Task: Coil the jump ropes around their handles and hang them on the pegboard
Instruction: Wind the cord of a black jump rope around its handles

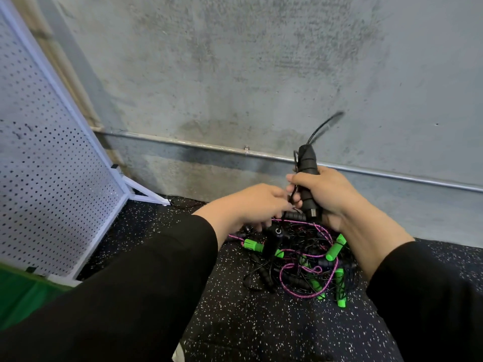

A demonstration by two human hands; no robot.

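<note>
1. A black handle (308,178) is gripped upright in the right hand (325,193).
2. Its thin cord (292,193) is pinched by the left hand (257,202).
3. Tangled jump ropes (308,262) lie below both hands; the pegboard (47,163) stands far left.

rope tip (332,121): motion-blurred | pegboard (39,152): cut by left edge

Below my hands, the tangled rope pile (300,262) crowds the floor (261,327). The pegboard (44,163) blocks my left; the concrete wall (235,74) closes off ahead.
</note>
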